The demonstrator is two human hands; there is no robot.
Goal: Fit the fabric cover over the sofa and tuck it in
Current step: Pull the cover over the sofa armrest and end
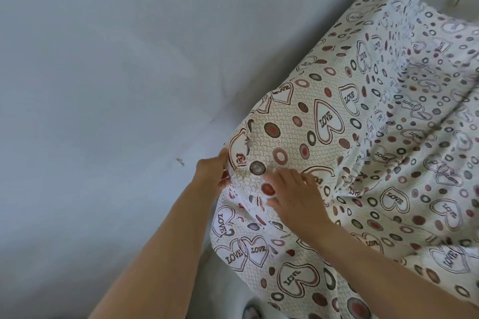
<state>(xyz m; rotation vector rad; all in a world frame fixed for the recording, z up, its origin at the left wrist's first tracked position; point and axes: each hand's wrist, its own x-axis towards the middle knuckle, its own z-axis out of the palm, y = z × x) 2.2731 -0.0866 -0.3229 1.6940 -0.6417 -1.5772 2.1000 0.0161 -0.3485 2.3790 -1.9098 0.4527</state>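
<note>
The fabric cover seems soft and light, best taken by its edge: left hand pinches there, right hand lies spread on it

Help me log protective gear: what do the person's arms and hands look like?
The left hand and right hand are bare: no gloves, and no rings that I can make out. The left forearm and right forearm are uncovered too, with no sleeve, watch or bracelet in view.
</note>
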